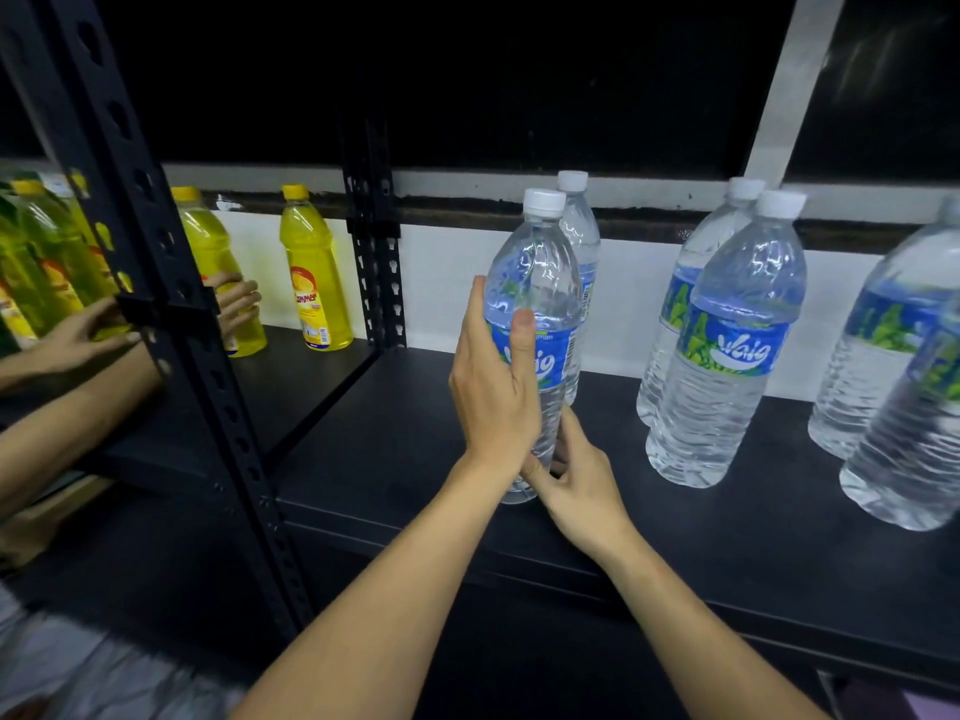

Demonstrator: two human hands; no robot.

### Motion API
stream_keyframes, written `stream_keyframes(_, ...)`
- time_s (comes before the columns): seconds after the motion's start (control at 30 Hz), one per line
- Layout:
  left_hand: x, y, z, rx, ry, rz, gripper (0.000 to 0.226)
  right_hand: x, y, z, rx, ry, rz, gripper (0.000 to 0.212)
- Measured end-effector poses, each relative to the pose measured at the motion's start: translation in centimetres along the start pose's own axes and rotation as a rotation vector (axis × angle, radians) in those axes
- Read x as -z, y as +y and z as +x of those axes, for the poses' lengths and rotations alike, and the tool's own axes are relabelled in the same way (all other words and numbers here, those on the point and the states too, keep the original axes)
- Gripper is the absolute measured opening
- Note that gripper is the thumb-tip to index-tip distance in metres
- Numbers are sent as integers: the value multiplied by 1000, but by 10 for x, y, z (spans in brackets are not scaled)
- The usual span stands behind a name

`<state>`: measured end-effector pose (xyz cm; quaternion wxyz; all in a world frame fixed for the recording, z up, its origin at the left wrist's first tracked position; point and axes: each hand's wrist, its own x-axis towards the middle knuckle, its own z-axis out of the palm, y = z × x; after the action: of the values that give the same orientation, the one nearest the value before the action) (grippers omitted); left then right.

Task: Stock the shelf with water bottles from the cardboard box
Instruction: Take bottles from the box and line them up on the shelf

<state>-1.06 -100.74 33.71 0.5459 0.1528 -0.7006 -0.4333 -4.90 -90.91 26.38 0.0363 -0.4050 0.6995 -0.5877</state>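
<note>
A clear water bottle [540, 283] with a white cap and blue label stands upright on the black shelf [395, 459]. My left hand [493, 387] wraps its middle from the left, thumb across the label. My right hand [576, 480] grips its base from the front right. A second water bottle [584, 236] stands directly behind it. To the right stands a pair of water bottles [727, 345], one behind the other. More water bottles [904, 387] stand at the right edge. The cardboard box is out of view.
A black perforated upright post [171, 324] divides the shelving at the left, and another post [376, 241] stands at the back. On the left bay stand yellow bottles [314, 272], where another person's hands [83, 335] hold some.
</note>
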Motion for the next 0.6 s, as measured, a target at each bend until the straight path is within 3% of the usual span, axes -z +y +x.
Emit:
stream_keyframes(0.4,67,-50,-23,72,-416,58,45,-2,3,1,16,60,27,57)
stream_keyframes(0.6,80,-71,-39,182,-518,9,62,2,4,-2,-9,6,73,60)
